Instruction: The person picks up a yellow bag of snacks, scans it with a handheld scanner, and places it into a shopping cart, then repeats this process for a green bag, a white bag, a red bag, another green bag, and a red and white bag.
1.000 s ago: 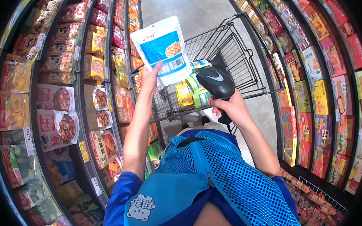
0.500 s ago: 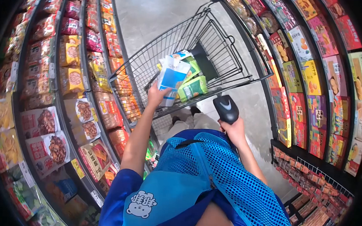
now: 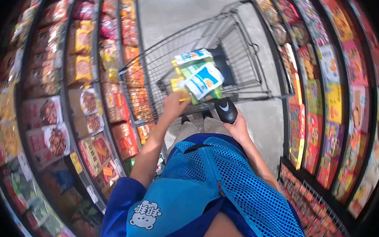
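My left hand [image 3: 177,104] is at the near left side of the black wire cart [image 3: 159,47], its fingers blurred against a yellow package [image 3: 178,88]; whether they grip it is unclear. Just right of those fingers, a blue and white pouch [image 3: 205,80] lies tilted over green packages [image 3: 188,69] in the cart. A white and blue package [image 3: 193,56] is at the back of the pile. My right hand [image 3: 237,123] is closed round the handle of a black scanner [image 3: 226,110], whose head is beside the cart's near edge.
Shelves of bagged snacks [image 3: 81,70] rise on the left, and shelves of boxed goods [image 3: 325,100] on the right. A wire basket of small red packets [image 3: 310,206] is at the lower right. Grey floor [image 3: 170,4] shows beyond the cart.
The blue and white pouch, upright in my left hand before, now lies tilted on the pile, with its other face showing. My left hand has let it go. The scanner has shifted slightly left.
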`<control>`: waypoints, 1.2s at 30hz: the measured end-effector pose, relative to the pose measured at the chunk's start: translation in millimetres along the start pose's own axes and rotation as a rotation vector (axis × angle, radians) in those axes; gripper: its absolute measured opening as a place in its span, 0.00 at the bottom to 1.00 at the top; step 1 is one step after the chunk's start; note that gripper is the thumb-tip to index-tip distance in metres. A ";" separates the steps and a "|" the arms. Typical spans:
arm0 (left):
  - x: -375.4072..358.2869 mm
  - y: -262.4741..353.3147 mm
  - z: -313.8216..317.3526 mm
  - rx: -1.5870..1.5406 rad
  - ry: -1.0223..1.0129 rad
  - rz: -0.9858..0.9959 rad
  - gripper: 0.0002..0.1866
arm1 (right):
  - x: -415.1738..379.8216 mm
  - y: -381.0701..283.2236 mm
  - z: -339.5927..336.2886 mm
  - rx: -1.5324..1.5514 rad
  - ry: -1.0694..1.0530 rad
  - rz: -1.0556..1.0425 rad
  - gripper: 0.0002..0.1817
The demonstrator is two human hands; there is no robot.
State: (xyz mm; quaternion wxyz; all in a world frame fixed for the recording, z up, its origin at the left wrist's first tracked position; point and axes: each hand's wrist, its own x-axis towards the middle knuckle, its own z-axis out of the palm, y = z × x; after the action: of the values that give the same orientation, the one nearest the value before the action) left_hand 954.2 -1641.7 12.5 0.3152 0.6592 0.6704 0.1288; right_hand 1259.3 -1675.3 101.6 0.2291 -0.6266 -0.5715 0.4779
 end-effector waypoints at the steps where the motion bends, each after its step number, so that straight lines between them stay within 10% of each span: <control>1: -30.8 1.6 -8.0 -0.004 0.035 -0.045 0.33 | 12.0 12.9 8.7 -0.023 -0.007 -0.050 0.36; 4: -101.8 -47.5 15.6 0.267 -0.046 -0.337 0.35 | 45.2 41.2 31.1 -0.096 -0.180 -0.062 0.42; 7: -129.2 -59.7 22.3 0.279 0.110 -0.206 0.29 | 57.2 36.9 34.7 -0.096 -0.220 -0.053 0.37; 13: -102.1 -64.0 31.2 0.227 0.134 -0.318 0.24 | 65.2 54.2 39.0 -0.008 -0.154 -0.028 0.22; 16: -79.7 -59.6 8.4 0.417 -0.172 -0.297 0.23 | 81.7 62.1 39.2 -0.082 -0.157 -0.087 0.23; 36: 110.6 -131.8 -85.3 0.197 0.046 -0.296 0.30 | 253.6 -58.9 72.9 -0.278 -0.054 0.130 0.23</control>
State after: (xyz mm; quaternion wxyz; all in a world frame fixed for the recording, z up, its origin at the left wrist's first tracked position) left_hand 805.4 -1527.1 -27.5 0.2492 0.5780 0.7765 0.0295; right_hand 1139.4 -1442.8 33.3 0.0935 -0.6750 -0.5960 0.4247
